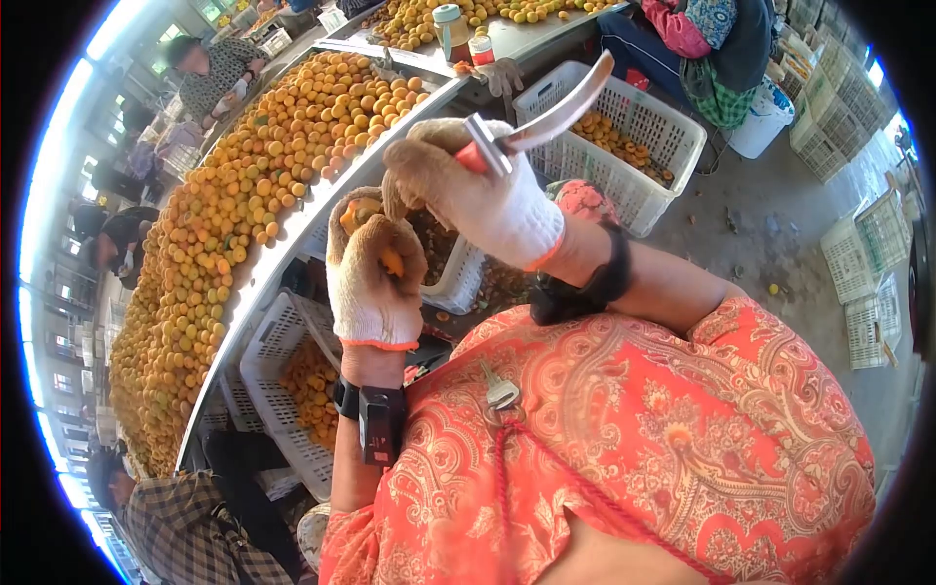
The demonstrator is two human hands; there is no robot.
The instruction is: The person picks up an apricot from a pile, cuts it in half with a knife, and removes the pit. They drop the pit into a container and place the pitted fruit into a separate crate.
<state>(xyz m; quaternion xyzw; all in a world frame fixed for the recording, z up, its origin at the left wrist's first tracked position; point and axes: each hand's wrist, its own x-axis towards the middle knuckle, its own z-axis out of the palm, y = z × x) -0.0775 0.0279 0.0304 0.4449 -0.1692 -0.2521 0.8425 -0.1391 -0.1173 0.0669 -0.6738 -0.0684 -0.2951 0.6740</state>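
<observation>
My left hand (375, 278), in a stained white work glove, is closed around an apricot (392, 261), whose orange flesh shows between the fingers. Just above and to the right, my right hand (478, 190), gloved too, grips a knife by its red handle (475, 158). The knife's curved blade (565, 109) points up and right, away from the fruit. Both hands are close together, and my right fingertips reach the left hand's fingers; whether they touch the fruit is hidden.
A sloping metal table (255, 283) bears a large heap of apricots (219, 210). White crates (655, 207) with cut fruit stand beside and below it. A jar (451, 34) sits on the far tabletop. Co-workers sit at left and upper right; stacked crates (829, 107) are at right.
</observation>
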